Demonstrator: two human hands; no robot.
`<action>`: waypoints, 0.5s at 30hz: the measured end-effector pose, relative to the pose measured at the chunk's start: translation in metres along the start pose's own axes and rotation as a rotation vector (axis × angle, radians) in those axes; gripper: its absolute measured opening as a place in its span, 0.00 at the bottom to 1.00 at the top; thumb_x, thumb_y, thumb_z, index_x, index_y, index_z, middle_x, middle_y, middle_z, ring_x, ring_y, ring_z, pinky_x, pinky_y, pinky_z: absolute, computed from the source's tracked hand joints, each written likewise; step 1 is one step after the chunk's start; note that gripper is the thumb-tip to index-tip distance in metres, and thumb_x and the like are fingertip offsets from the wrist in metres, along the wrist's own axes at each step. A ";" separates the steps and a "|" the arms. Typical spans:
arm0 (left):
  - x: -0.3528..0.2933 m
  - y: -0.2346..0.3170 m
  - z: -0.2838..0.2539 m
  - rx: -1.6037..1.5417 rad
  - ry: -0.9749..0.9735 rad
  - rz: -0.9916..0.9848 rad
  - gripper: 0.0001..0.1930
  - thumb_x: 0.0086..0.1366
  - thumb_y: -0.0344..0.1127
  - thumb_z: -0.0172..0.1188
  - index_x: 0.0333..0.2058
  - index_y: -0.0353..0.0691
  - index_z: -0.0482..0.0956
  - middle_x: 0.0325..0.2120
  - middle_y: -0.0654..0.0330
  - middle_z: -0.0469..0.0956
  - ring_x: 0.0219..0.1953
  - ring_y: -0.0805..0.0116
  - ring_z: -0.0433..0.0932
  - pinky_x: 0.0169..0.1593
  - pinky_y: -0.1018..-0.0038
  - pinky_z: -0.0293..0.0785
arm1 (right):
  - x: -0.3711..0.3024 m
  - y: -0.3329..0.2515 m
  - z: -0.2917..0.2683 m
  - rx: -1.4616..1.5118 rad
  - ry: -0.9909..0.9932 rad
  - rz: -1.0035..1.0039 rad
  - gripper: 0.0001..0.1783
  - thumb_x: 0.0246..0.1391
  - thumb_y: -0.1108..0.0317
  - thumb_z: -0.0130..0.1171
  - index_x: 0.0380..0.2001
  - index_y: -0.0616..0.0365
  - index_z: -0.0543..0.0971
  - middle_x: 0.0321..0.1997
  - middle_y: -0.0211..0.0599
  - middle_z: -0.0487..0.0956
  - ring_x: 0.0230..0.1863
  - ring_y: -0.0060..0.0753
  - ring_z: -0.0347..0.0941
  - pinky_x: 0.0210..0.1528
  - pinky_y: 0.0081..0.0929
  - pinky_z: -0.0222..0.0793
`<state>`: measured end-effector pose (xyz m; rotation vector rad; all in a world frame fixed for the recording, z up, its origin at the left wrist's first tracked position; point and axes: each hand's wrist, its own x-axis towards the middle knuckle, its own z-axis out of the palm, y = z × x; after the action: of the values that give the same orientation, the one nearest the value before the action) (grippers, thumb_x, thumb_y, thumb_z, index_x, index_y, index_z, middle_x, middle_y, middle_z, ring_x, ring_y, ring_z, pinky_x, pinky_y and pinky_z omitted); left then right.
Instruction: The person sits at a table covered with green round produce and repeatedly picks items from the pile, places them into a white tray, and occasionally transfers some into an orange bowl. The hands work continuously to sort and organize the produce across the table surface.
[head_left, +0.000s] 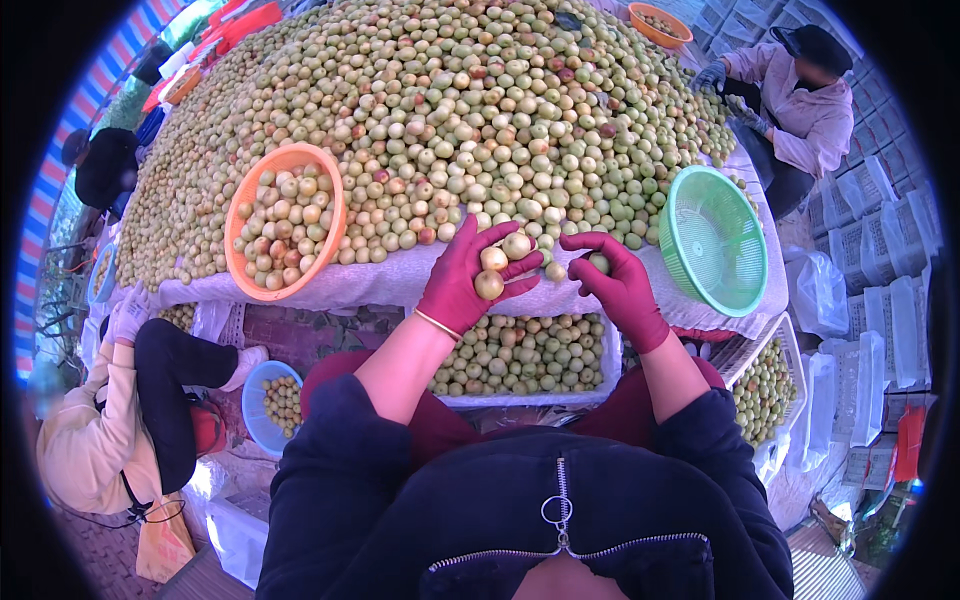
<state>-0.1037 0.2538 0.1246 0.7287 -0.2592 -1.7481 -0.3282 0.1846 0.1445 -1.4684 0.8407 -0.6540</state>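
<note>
Before me lies a big heap of small round fruits [500, 130], pale yellow-green with some reddish ones. At its near edge my left hand [455, 275], in a dark red glove, holds a few of these fruits [492, 258] against its palm and fingers. Beside it my right hand [625, 290], gloved alike, has its fingers curled around one green fruit [599, 263]. A small fruit [555, 271] shows in the gap between the hands; I cannot tell whether it is held. Below the hands stands a lined crate [609, 362] full of greener fruits.
An orange basket [337, 215] of fruits sits left on the heap's edge, a green basket [672, 240] right. A blue basket [262, 432] and a side crate [797, 385] hold fruits. People work at left [95, 430] and far right [815, 120]. Crates [880, 310] are stacked at right.
</note>
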 end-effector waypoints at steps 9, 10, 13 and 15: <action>0.015 -0.028 -0.017 0.061 -0.029 -0.146 0.35 0.72 0.66 0.38 0.57 0.40 0.70 0.51 0.55 0.76 0.48 0.62 0.80 0.44 0.58 0.84 | 0.016 0.007 0.040 -0.624 -0.267 -0.264 0.26 0.52 0.75 0.62 0.57 0.49 0.76 0.57 0.37 0.77 0.55 0.39 0.77 0.55 0.31 0.73; 0.017 -0.031 -0.020 0.058 -0.029 -0.165 0.34 0.72 0.66 0.38 0.57 0.40 0.71 0.51 0.55 0.77 0.47 0.62 0.80 0.44 0.58 0.84 | 0.017 0.010 0.040 -0.679 -0.283 -0.252 0.26 0.53 0.74 0.63 0.57 0.49 0.76 0.57 0.36 0.77 0.54 0.39 0.77 0.55 0.31 0.73; 0.021 -0.037 -0.025 0.078 -0.044 -0.215 0.34 0.72 0.65 0.38 0.58 0.39 0.69 0.52 0.55 0.76 0.48 0.61 0.80 0.45 0.58 0.83 | 0.021 0.020 0.035 -0.729 -0.321 -0.229 0.26 0.54 0.69 0.64 0.58 0.48 0.75 0.57 0.36 0.78 0.53 0.40 0.79 0.53 0.32 0.74; 0.024 -0.038 -0.024 0.147 -0.033 -0.240 0.36 0.73 0.65 0.35 0.60 0.37 0.65 0.55 0.51 0.73 0.49 0.57 0.80 0.48 0.58 0.82 | 0.026 0.027 0.029 -0.648 -0.349 -0.206 0.26 0.55 0.69 0.64 0.58 0.50 0.75 0.56 0.36 0.79 0.53 0.38 0.79 0.54 0.34 0.74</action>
<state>-0.1231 0.2483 0.0773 0.8660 -0.3365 -1.9855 -0.2928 0.1814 0.1136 -2.2007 0.6555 -0.2558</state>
